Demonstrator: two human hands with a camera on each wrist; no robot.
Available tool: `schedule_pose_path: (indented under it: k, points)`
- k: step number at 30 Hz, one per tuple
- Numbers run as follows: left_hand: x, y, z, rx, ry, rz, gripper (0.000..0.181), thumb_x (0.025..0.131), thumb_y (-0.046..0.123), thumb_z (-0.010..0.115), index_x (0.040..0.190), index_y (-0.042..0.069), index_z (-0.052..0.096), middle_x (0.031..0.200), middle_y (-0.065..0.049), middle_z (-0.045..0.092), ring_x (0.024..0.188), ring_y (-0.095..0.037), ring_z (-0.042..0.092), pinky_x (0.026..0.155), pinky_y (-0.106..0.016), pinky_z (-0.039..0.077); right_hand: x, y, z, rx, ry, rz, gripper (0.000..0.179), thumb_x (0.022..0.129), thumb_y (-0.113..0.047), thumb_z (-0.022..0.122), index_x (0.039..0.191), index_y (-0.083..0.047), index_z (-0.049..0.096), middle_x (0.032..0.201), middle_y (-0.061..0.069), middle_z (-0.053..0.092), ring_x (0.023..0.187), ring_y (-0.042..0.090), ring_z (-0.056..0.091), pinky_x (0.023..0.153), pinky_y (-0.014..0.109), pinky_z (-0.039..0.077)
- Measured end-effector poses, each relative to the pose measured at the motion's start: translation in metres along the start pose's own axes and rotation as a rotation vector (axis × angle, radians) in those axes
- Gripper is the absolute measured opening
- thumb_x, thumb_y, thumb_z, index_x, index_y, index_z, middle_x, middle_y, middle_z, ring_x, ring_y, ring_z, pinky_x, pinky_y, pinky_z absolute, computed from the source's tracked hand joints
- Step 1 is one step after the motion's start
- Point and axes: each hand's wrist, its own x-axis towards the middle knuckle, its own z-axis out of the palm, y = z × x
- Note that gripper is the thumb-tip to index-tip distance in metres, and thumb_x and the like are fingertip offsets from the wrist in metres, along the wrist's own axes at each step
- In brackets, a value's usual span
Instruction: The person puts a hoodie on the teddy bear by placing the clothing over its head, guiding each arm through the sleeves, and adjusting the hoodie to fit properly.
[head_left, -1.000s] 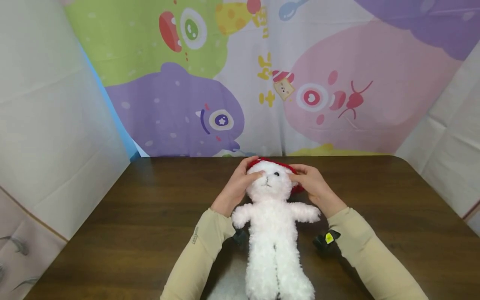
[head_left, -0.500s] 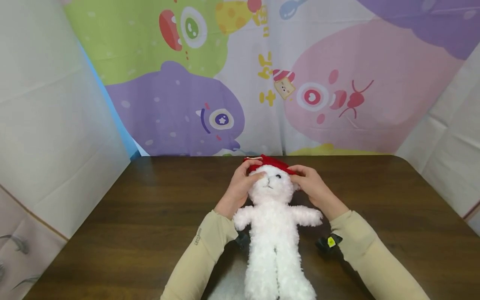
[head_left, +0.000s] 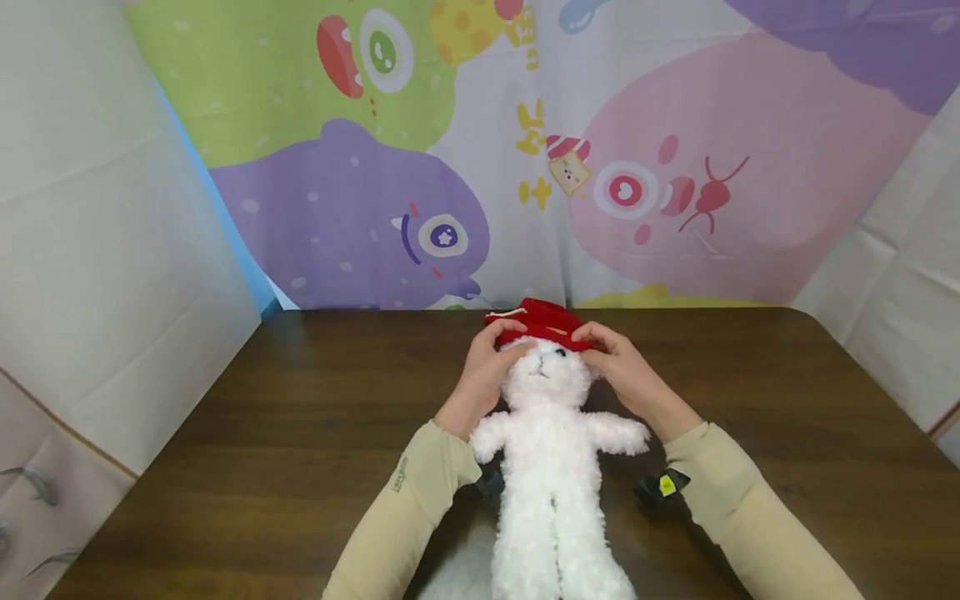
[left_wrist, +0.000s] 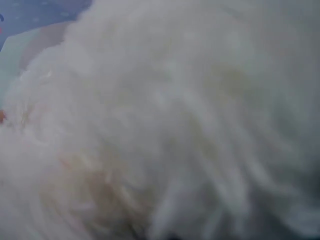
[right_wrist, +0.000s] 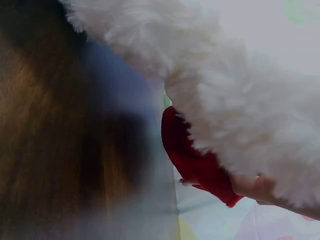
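A white plush toy (head_left: 551, 467) lies face up on the table, legs toward me, a red cloth hat (head_left: 543, 318) over the top of its head. My left hand (head_left: 483, 371) pinches the hat's edge, with the thumb against the toy's face covering one eye. On the other side, my right hand (head_left: 630, 371) pinches the opposite edge between thumb and fingers. Blurred white fur (left_wrist: 165, 110) fills nearly all of the left wrist view. In the right wrist view, the dark red hat (right_wrist: 195, 155) shows below the toy's fur (right_wrist: 240, 95), near part of a hand.
The dark wooden table (head_left: 315, 467) extends around the toy, its far edge just behind the hat. A printed cartoon curtain (head_left: 360, 208) hangs behind, and white cloth panels (head_left: 112, 208) stand at both sides. Black wrist mounts (head_left: 660, 490) sit under the sleeves.
The red hat has turned up and forward over the toy's head, so more of its red cloth shows above the face. Both hands have shifted slightly right with the toy.
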Motion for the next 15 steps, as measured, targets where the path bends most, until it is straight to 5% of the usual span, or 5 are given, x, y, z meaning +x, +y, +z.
schedule_pose_path:
  k: [7, 11, 15]
  points:
    - [-0.001, -0.014, 0.007, 0.079, 0.087, 0.024, 0.019, 0.085, -0.01, 0.047, 0.097, 0.003, 0.055, 0.078, -0.001, 0.03, 0.079, -0.014, 0.03, 0.062, -0.023, 0.031, -0.005, 0.004, 0.003, -0.124, -0.079, -0.006, 0.011, 0.089, 0.0, 0.045, 0.099, 0.001, 0.051, 0.113, 0.017, 0.043, 0.098, 0.027, 0.042, 0.067, 0.023, 0.044]
    - [0.002, -0.025, 0.003, 0.138, 0.101, -0.024, 0.015, 0.087, -0.005, 0.05, 0.098, 0.004, 0.055, 0.08, -0.002, 0.035, 0.078, -0.015, 0.034, 0.063, -0.023, 0.033, -0.007, 0.006, 0.003, -0.304, -0.115, -0.026, 0.024, 0.089, -0.009, 0.053, 0.109, 0.002, 0.049, 0.118, 0.02, 0.043, 0.1, 0.029, 0.044, 0.076, 0.032, 0.043]
    - [0.003, -0.025, -0.003, 0.201, 0.077, -0.075, 0.011, 0.088, 0.005, 0.054, 0.099, 0.004, 0.053, 0.09, -0.004, 0.046, 0.091, -0.019, 0.042, 0.069, -0.025, 0.037, -0.01, 0.004, 0.0, -0.373, -0.151, -0.012, 0.044, 0.083, -0.023, 0.064, 0.116, -0.002, 0.044, 0.123, 0.019, 0.039, 0.116, 0.032, 0.035, 0.094, 0.046, 0.036]
